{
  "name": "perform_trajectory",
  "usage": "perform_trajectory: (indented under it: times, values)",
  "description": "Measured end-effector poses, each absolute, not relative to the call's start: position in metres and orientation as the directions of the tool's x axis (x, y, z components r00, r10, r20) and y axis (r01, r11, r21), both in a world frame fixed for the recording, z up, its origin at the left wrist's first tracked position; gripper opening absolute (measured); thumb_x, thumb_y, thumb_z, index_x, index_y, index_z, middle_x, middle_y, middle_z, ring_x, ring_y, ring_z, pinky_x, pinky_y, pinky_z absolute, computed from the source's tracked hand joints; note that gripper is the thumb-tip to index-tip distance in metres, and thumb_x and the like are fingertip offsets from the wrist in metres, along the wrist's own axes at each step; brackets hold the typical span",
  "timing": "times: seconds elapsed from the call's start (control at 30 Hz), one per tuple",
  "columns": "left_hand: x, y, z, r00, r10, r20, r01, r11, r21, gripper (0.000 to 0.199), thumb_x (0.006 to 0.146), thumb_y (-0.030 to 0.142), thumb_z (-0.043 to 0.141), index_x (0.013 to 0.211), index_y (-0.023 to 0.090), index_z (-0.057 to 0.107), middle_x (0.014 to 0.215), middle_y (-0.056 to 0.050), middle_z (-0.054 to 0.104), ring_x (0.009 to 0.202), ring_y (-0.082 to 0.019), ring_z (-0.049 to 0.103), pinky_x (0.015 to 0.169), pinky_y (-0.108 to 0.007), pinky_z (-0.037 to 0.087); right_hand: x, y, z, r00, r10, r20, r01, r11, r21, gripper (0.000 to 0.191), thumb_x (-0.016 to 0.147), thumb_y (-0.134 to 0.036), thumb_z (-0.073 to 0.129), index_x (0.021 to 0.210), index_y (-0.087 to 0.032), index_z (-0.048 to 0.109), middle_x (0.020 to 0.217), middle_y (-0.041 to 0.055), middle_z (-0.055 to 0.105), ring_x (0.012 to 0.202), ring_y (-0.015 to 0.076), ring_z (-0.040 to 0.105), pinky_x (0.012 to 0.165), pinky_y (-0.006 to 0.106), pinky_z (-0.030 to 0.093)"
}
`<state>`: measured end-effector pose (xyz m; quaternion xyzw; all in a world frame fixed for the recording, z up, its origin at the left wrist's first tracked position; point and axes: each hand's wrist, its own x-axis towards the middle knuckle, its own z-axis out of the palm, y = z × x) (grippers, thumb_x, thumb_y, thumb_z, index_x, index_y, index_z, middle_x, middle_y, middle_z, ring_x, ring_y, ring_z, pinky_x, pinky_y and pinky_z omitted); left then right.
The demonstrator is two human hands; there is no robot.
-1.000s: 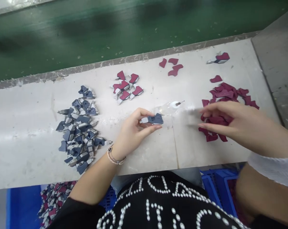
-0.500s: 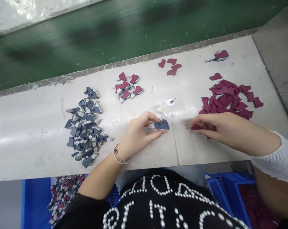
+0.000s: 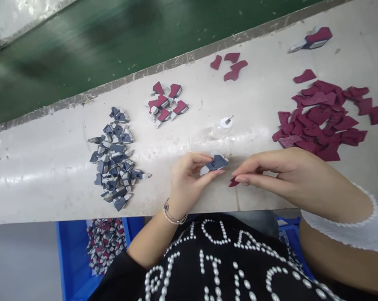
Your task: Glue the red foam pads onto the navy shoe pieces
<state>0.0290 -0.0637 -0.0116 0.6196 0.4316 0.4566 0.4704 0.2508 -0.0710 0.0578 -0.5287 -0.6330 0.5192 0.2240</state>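
Between the thumb and fingers of my left hand (image 3: 190, 173) is a blue-grey plastic part (image 3: 216, 162) with a pale tab at its lower left. My right hand (image 3: 270, 169) pinches a small maroon piece (image 3: 233, 182) just to the right of that part; the two do not touch. Behind my hands stands a small clear bottle (image 3: 223, 126) with a white top and a thin metal tip. Loose maroon pieces (image 3: 320, 119) lie heaped beyond my right hand. To the left is a pile of blue-grey and white parts (image 3: 115, 156).
Several parts with maroon tops (image 3: 165, 102) sit grouped at the back, near a few flat maroon pieces (image 3: 234, 69). One larger maroon-topped part (image 3: 316, 39) lies far right. A green surface (image 3: 129, 42) runs behind the table edge. Below stands a blue bin (image 3: 66, 255) of mixed parts.
My right hand has moved left with the maroon piece, closer to the blue-grey part. My left hand has tilted that part slightly. The whole view has shifted and turned a little.
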Motion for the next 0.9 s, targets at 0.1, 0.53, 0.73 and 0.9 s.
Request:
perform_trajectory:
  times: [0.1, 0.53, 0.73, 0.9]
  values:
    - [0.028, -0.064, -0.014, 0.206, 0.959, 0.194, 0.151, -0.227, 0.962, 0.027, 0.079, 0.022, 0.088, 0.1, 0.019, 0.071, 0.098, -0.004, 0.075, 0.092, -0.014, 0.075, 0.079, -0.025, 0.067, 0.246, -0.07, 0.059, -0.278, 0.907, -0.317, 0.365, -0.205, -0.908, 0.018, 0.095, -0.044, 0.068, 0.086, -0.029, 0.076, 0.083, -0.0038, 0.079, 0.075, 0.0167, 0.074, 0.066, 0.031, 0.056]
    - [0.027, -0.062, -0.015, 0.215, 0.907, 0.362, 0.183, -0.402, 0.897, 0.032, 0.08, 0.014, 0.086, 0.109, 0.02, 0.073, 0.104, -0.004, 0.076, 0.096, -0.014, 0.074, 0.078, -0.024, 0.065, 0.231, -0.062, 0.053, -0.23, 0.894, -0.385, 0.305, -0.309, -0.901, 0.021, 0.094, -0.044, 0.068, 0.084, -0.025, 0.068, 0.082, -0.0013, 0.078, 0.081, 0.021, 0.076, 0.075, 0.038, 0.058]
    - [0.025, -0.062, -0.012, 0.228, 0.882, 0.413, 0.178, -0.454, 0.873, 0.031, 0.082, 0.016, 0.085, 0.11, 0.02, 0.073, 0.104, -0.005, 0.077, 0.097, -0.014, 0.075, 0.074, -0.022, 0.064, 0.233, -0.061, 0.053, -0.232, 0.874, -0.426, 0.276, -0.361, -0.891, 0.023, 0.092, -0.046, 0.069, 0.085, -0.024, 0.066, 0.08, 0.001, 0.077, 0.078, 0.0223, 0.074, 0.073, 0.039, 0.055]
    - [0.025, -0.062, -0.011, 0.225, 0.877, 0.425, 0.204, -0.469, 0.859, 0.034, 0.08, 0.017, 0.087, 0.11, 0.02, 0.073, 0.103, -0.005, 0.077, 0.096, -0.015, 0.075, 0.072, -0.022, 0.064, 0.232, -0.062, 0.053, -0.188, 0.894, -0.406, 0.348, -0.326, -0.879, 0.025, 0.094, -0.048, 0.066, 0.086, -0.024, 0.066, 0.08, 0.0009, 0.076, 0.074, 0.0219, 0.073, 0.067, 0.039, 0.052]
